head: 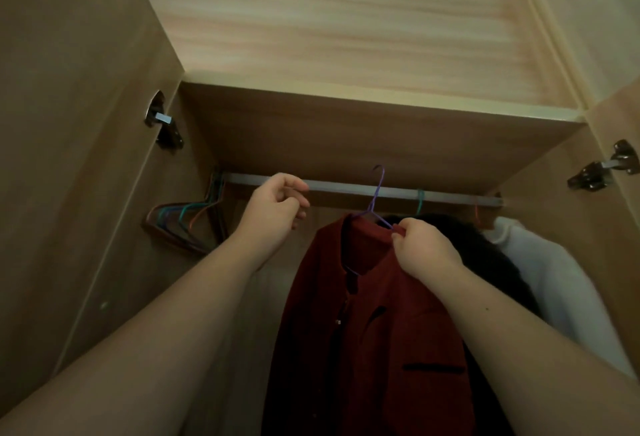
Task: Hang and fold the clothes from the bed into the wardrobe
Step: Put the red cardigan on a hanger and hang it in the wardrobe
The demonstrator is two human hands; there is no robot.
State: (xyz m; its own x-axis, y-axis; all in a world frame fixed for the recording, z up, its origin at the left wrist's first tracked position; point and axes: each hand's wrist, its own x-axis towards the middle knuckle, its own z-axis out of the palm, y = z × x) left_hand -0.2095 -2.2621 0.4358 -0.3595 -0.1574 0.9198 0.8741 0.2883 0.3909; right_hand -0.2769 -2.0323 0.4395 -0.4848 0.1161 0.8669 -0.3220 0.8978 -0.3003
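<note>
1. The red shirt [367,325] hangs on a purple hanger [375,198], hook up at the rail [346,189], beside a black garment [485,255].
2. Soft, light cloth, likely to slide off thin wire; best held at the shoulder.
3. Right hand [424,248] pinches the shirt's shoulder and hanger arm, forearm raised.
4. Left hand [273,214] hovers by the rail, fingers loosely curled, holding nothing.
</note>
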